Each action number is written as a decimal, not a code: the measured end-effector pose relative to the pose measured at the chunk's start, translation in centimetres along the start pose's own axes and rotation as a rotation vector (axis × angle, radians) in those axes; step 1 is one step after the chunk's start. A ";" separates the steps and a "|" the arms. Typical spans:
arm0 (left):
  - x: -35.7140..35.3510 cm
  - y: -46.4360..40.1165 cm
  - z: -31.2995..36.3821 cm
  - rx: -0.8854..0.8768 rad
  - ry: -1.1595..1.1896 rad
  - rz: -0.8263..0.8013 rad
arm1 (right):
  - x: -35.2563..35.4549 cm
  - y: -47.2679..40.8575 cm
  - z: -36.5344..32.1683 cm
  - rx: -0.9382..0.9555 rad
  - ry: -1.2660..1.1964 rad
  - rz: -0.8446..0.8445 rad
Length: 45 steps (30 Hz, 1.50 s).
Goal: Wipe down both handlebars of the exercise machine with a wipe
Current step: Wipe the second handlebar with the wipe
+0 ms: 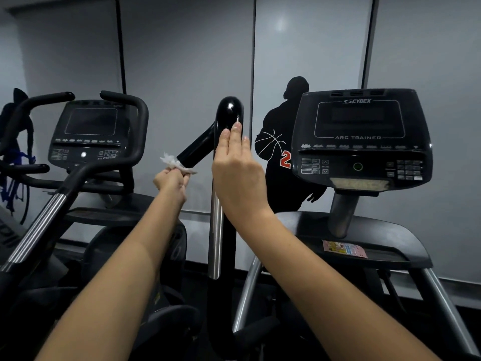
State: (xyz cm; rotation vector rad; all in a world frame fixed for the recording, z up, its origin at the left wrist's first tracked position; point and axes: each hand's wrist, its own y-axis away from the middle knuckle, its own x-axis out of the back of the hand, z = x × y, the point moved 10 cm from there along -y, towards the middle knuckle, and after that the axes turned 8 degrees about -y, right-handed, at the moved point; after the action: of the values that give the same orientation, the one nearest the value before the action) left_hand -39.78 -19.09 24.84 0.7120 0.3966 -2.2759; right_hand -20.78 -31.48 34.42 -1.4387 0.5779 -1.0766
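Now wipe [175,162] on handlebar [198,145]

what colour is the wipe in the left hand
White. The wipe, pinched by the left hand at the end of the black handlebar branch, shows in the head view.

Two bare forearms enter from the lower edge of the frame. No sleeves show on either arm. Left hand [170,179] and right hand [238,168]: short, unpainted fingernails visible on the right hand's fingertips [236,126]. Wrists unadorned.
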 end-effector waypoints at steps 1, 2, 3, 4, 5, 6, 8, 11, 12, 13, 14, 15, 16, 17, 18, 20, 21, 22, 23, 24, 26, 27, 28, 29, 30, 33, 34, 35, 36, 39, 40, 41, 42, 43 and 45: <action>-0.1 0.0 -0.2 0.025 0.004 -0.021 | 0.0 0.0 0.0 -0.002 -0.001 0.000; -0.1 -0.3 -0.6 0.053 0.009 -0.027 | 0.0 0.0 0.0 -0.005 0.000 0.000; 0.0 -0.3 -0.8 0.079 0.006 -0.026 | 0.0 -0.1 0.0 -0.009 0.001 0.002; 0.2 -0.4 -0.9 0.100 0.018 -0.015 | -0.1 0.0 0.1 -0.011 0.003 0.003; 0.4 -0.5 -0.9 0.111 0.037 -0.001 | -0.1 0.0 0.1 -0.013 0.004 0.004; 0.5 -0.6 -0.7 0.109 0.059 0.013 | -0.1 0.0 0.1 -0.011 0.004 0.007; 0.9 -0.6 -0.1 0.072 0.074 0.060 | 0.0 0.0 0.1 -0.010 0.003 0.008; 1.0 -0.1 0.0 0.008 0.047 0.118 | -0.1 -0.1 0.1 -0.011 0.004 -0.002; 1.0 0.4 -0.3 0.003 0.012 0.125 | 0.0 -0.1 0.1 -0.008 0.002 0.002; 1.0 0.8 -0.6 -0.005 -0.035 0.128 | 0.0 -0.1 0.1 -0.003 0.003 0.005; 0.9 1.0 -0.6 -0.031 -0.085 0.127 | 0.0 -0.1 0.1 0.001 0.011 0.009; 0.9 1.0 -0.1 -0.094 -0.164 0.135 | 0.0 0.0 0.1 0.003 0.019 0.016; 1.1 0.9 1.0 -0.196 -0.281 0.151 | 0.1 0.0 0.1 0.001 0.019 0.022; 1.1 0.9 2.5 -0.327 -0.405 0.164 | 0.1 0.0 0.1 -0.002 0.010 0.024; 0.7 1.1 4.1 -0.466 -0.528 0.164 | 0.1 0.0 0.1 -0.005 0.004 0.023; -0.7 1.3 6.1 -0.685 -0.789 0.131 | 0.0 0.0 0.1 -0.010 -0.001 0.022; -1.2 1.5 6.6 -0.772 -0.915 0.116 | -0.1 0.0 0.1 -0.011 -0.007 0.018; -1.8 1.9 6.6 -0.853 -1.021 0.100 | -0.1 -0.1 0.1 -0.013 -0.012 0.019; -1.9 2.4 6.4 -0.917 -1.071 0.076 | -0.1 -0.1 0.1 -0.014 -0.015 0.022; -1.8 3.1 6.0 -0.956 -1.077 0.043 | 0.0 -0.1 0.1 -0.016 -0.017 0.026; -1.1 4.7 5.2 -1.070 -1.057 0.014 | 0.0 -0.1 0.1 -0.020 -0.014 0.024; -0.9 5.5 5.1 -1.144 -1.066 0.022 | 0.0 -0.1 0.2 -0.018 -0.014 0.025; -0.8 5.9 5.2 -1.193 -1.086 0.030 | 0.0 0.0 0.1 -0.012 -0.015 0.028; -0.9 5.8 5.5 -1.226 -1.102 0.032 | 0.0 0.0 0.1 -0.005 -0.013 0.031; -1.4 5.4 5.8 -1.246 -1.135 0.016 | 0.0 0.0 0.0 0.000 -0.009 0.032; -3.6 4.4 6.1 -1.329 -1.259 -0.053 | -0.1 0.0 0.1 -0.001 -0.012 0.033; -3.9 4.2 5.9 -1.349 -1.285 -0.070 | -0.1 0.0 0.1 -0.003 -0.018 0.034; -3.9 4.0 5.4 -1.365 -1.313 -0.074 | 0.0 0.0 0.1 -0.003 -0.021 0.039; -3.7 4.2 5.1 -1.394 -1.341 -0.075 | 0.1 0.0 0.1 -0.003 -0.024 0.045; -2.5 5.2 4.3 -1.522 -1.380 -0.074 | 0.1 0.0 0.1 -0.006 -0.035 0.044; -2.0 5.2 4.3 -1.537 -1.373 -0.070 | 0.0 0.0 0.1 -0.004 -0.035 0.035; -1.3 5.0 4.5 -1.519 -1.339 -0.073 | -0.1 0.0 0.1 -0.002 -0.028 0.025; -0.7 4.9 4.8 -1.478 -1.282 -0.075 | -0.3 0.1 0.2 -0.003 -0.022 0.017; -0.2 4.8 5.3 -1.417 -1.205 -0.074 | -0.3 0.1 0.2 -0.004 -0.021 0.013; 0.4 4.7 6.9 -1.273 -1.017 -0.027 | -0.2 0.1 0.2 -0.007 -0.027 0.017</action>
State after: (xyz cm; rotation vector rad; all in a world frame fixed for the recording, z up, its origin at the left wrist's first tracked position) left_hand -39.27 -25.85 29.80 -1.0201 1.1033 -1.5918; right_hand -20.66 -31.22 34.30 -1.4496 0.5742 -1.0412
